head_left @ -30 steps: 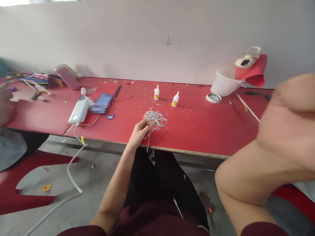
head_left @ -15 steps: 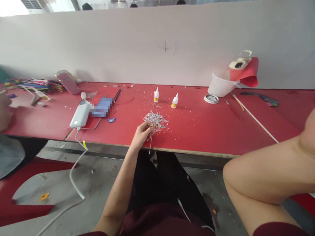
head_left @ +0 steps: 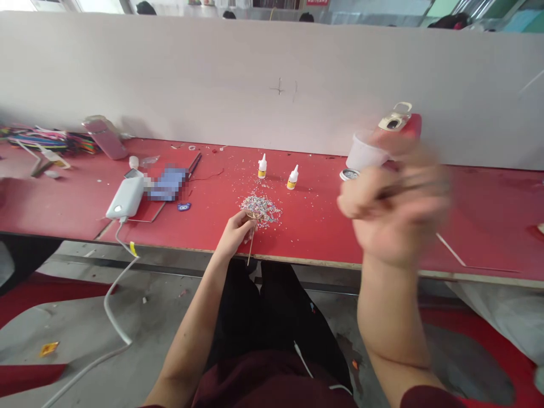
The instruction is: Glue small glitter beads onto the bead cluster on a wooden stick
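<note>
My left hand (head_left: 236,231) is closed on a thin stick (head_left: 250,249) at the table's front edge, beside a scattered pile of small glittery pieces (head_left: 261,208). The stick's lower end points down past the edge. Raised at the right, my right hand (head_left: 397,204) is smeared by motion, so its fingers and anything between them cannot be made out. It hides part of a white tub (head_left: 363,150) and a small round dish (head_left: 349,174). Two small white bottles with yellow labels, one (head_left: 262,168) and another (head_left: 292,178), stand upright behind the pile.
A white power bank (head_left: 126,197) with a cable, a blurred-out blue item (head_left: 169,184) and a pink bottle (head_left: 105,137) are on the red table (head_left: 204,226) at left. A pale partition (head_left: 191,79) runs along the back. Another red seat shows at lower right.
My right hand has come into view from the right and is now up in front of the tub. My left hand keeps its hold beside the pile. The view has shifted slightly.
</note>
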A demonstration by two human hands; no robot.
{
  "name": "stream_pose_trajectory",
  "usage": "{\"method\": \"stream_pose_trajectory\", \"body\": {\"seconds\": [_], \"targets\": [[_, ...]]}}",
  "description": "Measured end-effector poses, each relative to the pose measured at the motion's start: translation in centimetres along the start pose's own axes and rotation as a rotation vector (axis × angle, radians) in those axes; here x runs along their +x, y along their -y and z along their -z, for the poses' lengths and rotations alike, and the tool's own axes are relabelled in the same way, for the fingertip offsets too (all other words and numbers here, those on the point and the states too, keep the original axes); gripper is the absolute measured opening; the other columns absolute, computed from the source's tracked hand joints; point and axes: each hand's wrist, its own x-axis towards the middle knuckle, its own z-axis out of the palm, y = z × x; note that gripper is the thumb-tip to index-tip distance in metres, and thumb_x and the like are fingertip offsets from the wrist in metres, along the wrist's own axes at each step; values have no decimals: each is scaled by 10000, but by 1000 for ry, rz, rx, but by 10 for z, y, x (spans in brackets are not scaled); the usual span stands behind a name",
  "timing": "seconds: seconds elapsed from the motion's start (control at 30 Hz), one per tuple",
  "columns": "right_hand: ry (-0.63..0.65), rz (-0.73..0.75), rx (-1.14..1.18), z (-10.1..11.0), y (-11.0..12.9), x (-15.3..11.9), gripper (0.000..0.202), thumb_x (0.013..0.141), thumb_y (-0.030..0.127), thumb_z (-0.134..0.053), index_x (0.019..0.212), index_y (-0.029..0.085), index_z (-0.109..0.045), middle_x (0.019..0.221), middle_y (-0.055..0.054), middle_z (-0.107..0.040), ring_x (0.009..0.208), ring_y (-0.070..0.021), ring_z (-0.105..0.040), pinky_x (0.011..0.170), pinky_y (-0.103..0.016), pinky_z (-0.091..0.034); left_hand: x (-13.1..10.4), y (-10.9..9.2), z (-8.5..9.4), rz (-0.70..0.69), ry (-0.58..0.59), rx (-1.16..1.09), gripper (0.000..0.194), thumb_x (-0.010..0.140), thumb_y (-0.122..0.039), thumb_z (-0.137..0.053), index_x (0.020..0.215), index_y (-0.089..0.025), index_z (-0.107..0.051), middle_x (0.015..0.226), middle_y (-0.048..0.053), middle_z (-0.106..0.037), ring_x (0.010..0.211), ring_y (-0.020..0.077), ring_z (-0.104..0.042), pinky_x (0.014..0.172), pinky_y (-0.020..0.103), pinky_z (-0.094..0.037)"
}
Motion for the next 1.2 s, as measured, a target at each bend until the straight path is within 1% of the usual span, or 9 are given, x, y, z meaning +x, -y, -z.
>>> {"method": "stream_pose_trajectory", "body": {"seconds": [0.07, 0.1, 0.17, 0.27, 0.37, 0.57, 0.67, 0.87, 1.2], "targets": [[16, -15, -12, -17, -26, -5, 490, 893, 637, -494, 1262, 316, -533, 624, 48, -386, 496, -120, -361, 460, -273, -348, -1, 0, 0, 4, 6, -3, 103, 853, -248, -580, 800, -175, -530, 558, -69, -476, 397, 39, -373, 378, 157, -285], [48, -51, -51, -24, -41, -9, 407, 924, 576, -491, 1209, 294, -563, 637, 48, -383, 491, -104, -328, 453, -259, -317, -1, 0, 0, 9, 6, -5, 109, 853, -252, -582, 800, -176, -526, 561, -70, -472, 396, 37, -370, 374, 156, -280], [82, -170, -173, -36, -72, -20, 334, 956, 497, -479, 1179, 264, -566, 662, 46, -406, 516, -96, -354, 500, -251, -347, -1, 0, 0, 19, 0, -1, 113, 852, -258, -588, 803, -177, -527, 564, -74, -459, 393, 35, -365, 369, 156, -273], [91, -284, -232, -48, -113, -35, 332, 960, 470, -468, 1171, 232, -565, 668, 45, -412, 553, -104, -398, 564, -252, -388, -1, 0, -1, 22, 0, 22, 109, 857, -259, -588, 810, -174, -538, 561, -74, -458, 388, 34, -367, 367, 159, -272], [102, -318, -295, -56, -135, -43, 355, 925, 485, -516, 1176, 236, -558, 678, 43, -433, 606, -124, -452, 616, -260, -419, -1, 0, 0, 17, 14, 32, 112, 868, -263, -578, 810, -175, -539, 574, -64, -482, 395, 37, -381, 371, 163, -281], [180, -373, -459, -56, -140, -48, 420, 918, 540, -486, 1211, 244, -536, 768, 3, -574, 671, -157, -555, 659, -278, -459, 2, 4, 3, 1, 25, 28, 100, 866, -256, -578, 815, -175, -549, 622, -43, -520, 422, 41, -413, 380, 167, -293], [181, -423, -499, -55, -140, -49, 395, 945, 531, -437, 1200, 245, -531, 925, -47, -663, 787, -192, -634, 711, -298, -483, 2, 7, 5, -7, 36, 29, 93, 864, -247, -578, 811, -175, -552, 632, -39, -527, 433, 42, -426, 387, 163, -304], [161, -389, -485, -56, -139, -52, 308, 993, 458, -365, 1146, 262, -546, 1116, -60, -692, 996, -227, -670, 795, -313, -494, -2, 5, 8, 27, 65, 44, 119, 847, -279, -599, 813, -175, -552, 665, -24, -569, 436, 51, -460, 389, 164, -366], [175, -284, -493, -57, -138, -56, 194, 973, 355, -452, 1048, 230, -580, 1011, -60, -697, 882, -194, -667, 744, -292, -496, -9, -4, 7, 79, 51, 29, 159, 834, -315, -612, 838, -174, -539, 662, -32, -577, 418, 53, -478, 332, 154, -369]]}}
